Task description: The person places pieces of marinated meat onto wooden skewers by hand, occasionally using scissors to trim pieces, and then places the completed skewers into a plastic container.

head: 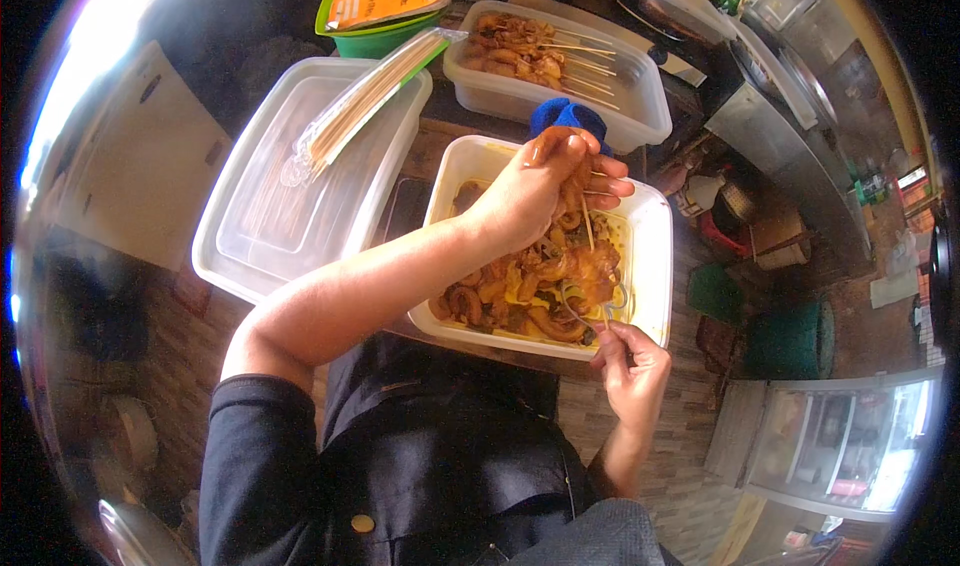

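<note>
My left hand (551, 183) is raised over a white plastic tub (656, 266), its fingers around a piece of sauce-coated meat (576, 180). A thin bamboo skewer (587, 225) runs down from that piece to another glossy brown piece (594, 266) lower down. At the tub's near right corner my right hand (634, 363) pinches the skewer's lower end between thumb and fingers. Thin curved loops (621, 296) show just above those fingertips; I cannot tell what they are. Marinated meat pieces (487, 296) lie in yellowish, oily sauce in the tub, partly hidden by my left forearm.
Beyond the tub, a translucent container (645, 108) holds several loaded skewers (532, 56). A blue cloth (559, 112) touches its near side. To the left, a bag of bamboo skewers (375, 101) lies on a lidded container (262, 183). Behind stands a green container (382, 41) with an orange packet (390, 0).
</note>
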`<state>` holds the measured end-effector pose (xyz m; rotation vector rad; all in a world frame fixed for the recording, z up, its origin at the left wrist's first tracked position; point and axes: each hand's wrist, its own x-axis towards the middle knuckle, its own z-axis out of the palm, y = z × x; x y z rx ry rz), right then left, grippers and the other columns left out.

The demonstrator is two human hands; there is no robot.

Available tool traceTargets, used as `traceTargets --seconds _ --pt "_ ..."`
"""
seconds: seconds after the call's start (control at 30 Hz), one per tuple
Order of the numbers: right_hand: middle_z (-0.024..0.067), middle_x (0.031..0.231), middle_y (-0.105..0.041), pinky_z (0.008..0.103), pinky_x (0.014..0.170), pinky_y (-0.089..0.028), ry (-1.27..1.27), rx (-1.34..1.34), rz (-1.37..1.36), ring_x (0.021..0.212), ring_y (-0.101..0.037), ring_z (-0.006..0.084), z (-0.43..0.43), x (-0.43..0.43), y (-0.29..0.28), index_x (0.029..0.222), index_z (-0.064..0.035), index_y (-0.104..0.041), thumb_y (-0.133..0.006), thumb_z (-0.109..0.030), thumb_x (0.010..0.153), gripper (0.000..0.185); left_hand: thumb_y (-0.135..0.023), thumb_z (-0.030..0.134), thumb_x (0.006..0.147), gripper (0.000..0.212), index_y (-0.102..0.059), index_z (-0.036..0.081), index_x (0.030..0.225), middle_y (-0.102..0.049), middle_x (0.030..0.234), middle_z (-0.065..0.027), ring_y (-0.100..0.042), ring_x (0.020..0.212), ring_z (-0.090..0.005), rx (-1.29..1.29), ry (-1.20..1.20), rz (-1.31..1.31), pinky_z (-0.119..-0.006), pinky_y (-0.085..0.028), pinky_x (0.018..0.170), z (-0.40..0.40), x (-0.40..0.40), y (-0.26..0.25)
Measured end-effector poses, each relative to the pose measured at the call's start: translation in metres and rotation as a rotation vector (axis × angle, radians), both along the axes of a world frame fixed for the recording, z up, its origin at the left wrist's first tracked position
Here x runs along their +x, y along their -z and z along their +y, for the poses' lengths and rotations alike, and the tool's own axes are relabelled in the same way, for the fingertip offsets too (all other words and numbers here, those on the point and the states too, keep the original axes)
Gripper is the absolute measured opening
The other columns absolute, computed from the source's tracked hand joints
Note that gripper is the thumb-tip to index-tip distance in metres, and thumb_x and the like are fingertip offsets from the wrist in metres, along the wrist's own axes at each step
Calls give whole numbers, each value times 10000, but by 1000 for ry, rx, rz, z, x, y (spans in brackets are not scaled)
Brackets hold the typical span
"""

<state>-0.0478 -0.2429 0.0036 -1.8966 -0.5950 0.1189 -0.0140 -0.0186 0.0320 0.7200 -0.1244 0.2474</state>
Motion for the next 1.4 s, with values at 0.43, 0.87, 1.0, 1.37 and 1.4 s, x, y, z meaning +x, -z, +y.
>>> traceTargets --seconds 0.43,0.87,1.0,1.37,1.4 --pt "17 614 -567 183 449 -374 -2 25 -24 502 -503 51 7 -1 3 884 47 -641 -582 -64 869 127 -316 272 980 296 -433 12 1062 -556 1058 -221 -596 911 -322 -54 -111 37 -409 -510 816 11 -1 -11" --pt "91 657 -646 230 487 -448 -26 -39 71 546 -583 94 12 4 -6 897 64 -651 -598 -27 827 126 -365 228 972 215 -431 24 999 -579 985 -207 -613 827 -285 -36 -123 -39 -400 -524 772 12 7 6" --pt "106 665 -649 230 490 -455 -46 -71 74 546 -592 96 16 6 -9 907 67 -647 -593 -39 838 137 -377 256 968 236 -428 29 1007 -583 983 -204 -617 821 -277 18 -169 2 -401 -526 763 12 8 9" --pt "41 575 -578 214 457 -401 -45 -84 39 500 -533 69 34 15 -10 910 47 -646 -577 -62 859 139 -374 271 971 262 -414 13 973 -586 957 -202 -621 817 -273 -17 -121 127 -355 -523 733 -8 -1 13" --pt "12 570 -554 189 444 -372 -48 -55 35 499 -504 46 37 16 -10 896 53 -639 -560 -40 867 125 -375 278 970 268 -420 14 971 -585 972 -201 -616 849 -280 -7 -109 134 -364 -517 751 -9 0 14"
